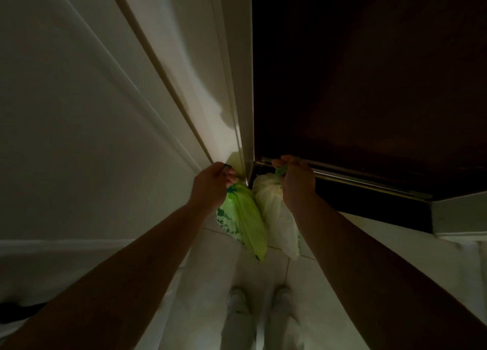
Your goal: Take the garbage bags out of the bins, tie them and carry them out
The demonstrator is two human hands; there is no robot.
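At a dim doorway, a person's left hand [213, 181] is clenched around the gathered neck of a green bag [243, 218], fingers curled over the top of it. The bag hangs straight below the fist, its lower end close to the tiled floor [303, 284]; whether it touches the tiles cannot be told. Just beside it, the right hand [295, 177] grips the bunched, green-tinged top of a white bag [275, 207], which hangs beneath that hand in the same way. The two bags touch side by side between the outstretched forearms, the green one on the left.

Both fists are raised near the foot of a white door frame [237, 86], the left one in front of the frame and the right one in front of a metal strip [355, 177] along the bottom edge of a dark brown door [369, 73]. A pale wall [79, 112] fills the left side. Below the bags, a pair of white shoes [238, 301] stands on the tiles.
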